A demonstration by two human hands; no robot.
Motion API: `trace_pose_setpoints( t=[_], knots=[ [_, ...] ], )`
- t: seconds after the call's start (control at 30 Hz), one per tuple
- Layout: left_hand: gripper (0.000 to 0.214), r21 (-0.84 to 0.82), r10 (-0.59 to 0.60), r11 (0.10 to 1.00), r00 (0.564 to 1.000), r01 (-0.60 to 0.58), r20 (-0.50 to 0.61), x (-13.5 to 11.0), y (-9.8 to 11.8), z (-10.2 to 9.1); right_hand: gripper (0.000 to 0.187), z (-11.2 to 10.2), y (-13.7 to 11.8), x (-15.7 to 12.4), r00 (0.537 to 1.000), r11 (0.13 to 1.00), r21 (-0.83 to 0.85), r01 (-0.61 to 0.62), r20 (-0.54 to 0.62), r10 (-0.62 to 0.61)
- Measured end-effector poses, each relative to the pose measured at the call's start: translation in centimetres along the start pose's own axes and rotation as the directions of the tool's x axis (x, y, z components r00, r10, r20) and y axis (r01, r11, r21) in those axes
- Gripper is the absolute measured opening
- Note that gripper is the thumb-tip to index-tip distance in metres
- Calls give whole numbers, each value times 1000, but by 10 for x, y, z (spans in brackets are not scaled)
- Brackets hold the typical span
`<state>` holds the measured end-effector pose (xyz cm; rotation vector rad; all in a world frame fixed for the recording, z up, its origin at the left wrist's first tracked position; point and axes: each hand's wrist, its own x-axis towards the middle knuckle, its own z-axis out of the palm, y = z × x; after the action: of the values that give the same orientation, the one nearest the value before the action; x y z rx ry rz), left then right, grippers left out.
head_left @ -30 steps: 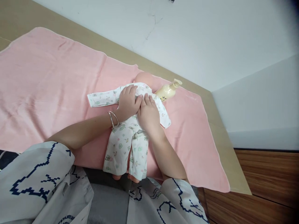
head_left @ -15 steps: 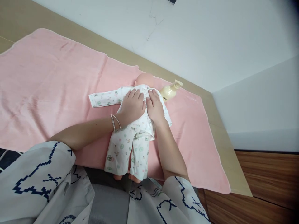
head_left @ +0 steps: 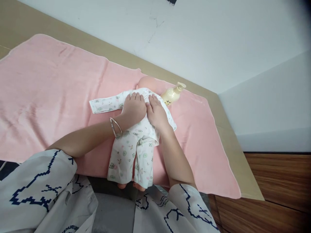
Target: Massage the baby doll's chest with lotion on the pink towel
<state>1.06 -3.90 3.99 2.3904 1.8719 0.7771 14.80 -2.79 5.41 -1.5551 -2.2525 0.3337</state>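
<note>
A baby doll (head_left: 143,81) lies on a pink towel (head_left: 55,87), dressed in a white printed romper (head_left: 132,152). Its bare head points toward the wall and its feet stick out toward me. My left hand (head_left: 132,108), with two bangles on the wrist, rests flat on the doll's chest with fingers stretched out. Beside it my right hand (head_left: 156,111) lies flat on the same cloth, fingers extended toward the collar. One empty sleeve (head_left: 104,104) stretches out to the left.
A cream pump bottle (head_left: 172,94) lies on the towel just right of the doll's head. The towel covers a tan surface (head_left: 243,161) against a white wall. A wooden floor (head_left: 279,194) shows at lower right. My patterned sleeves fill the bottom.
Both hands slid up the doll's torso from its belly to its chest and now lie close together near the collar. The view shifted slightly.
</note>
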Motion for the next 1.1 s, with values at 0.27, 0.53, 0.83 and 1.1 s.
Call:
trace_pose_setpoints(
  t=[0.27,0.53,0.83,1.1],
  knots=[
    [42,24,55,998,996,-57,68,2,0,-8,55,5,3,2,993,998,-40,47,-110,-51],
    [51,-10,7,1000,1000,-7,-3,16,-22,7,50,6,-33,-16,996,979,-204,-10,-85,-7],
    [40,27,74,997,997,-73,-27,-4,2,-1,59,-1,19,13,999,997,80,4,35,-7],
    [52,-237,82,968,997,-79,-1,31,-47,26,55,10,-17,-9,994,997,-48,-54,-99,49]
  ],
)
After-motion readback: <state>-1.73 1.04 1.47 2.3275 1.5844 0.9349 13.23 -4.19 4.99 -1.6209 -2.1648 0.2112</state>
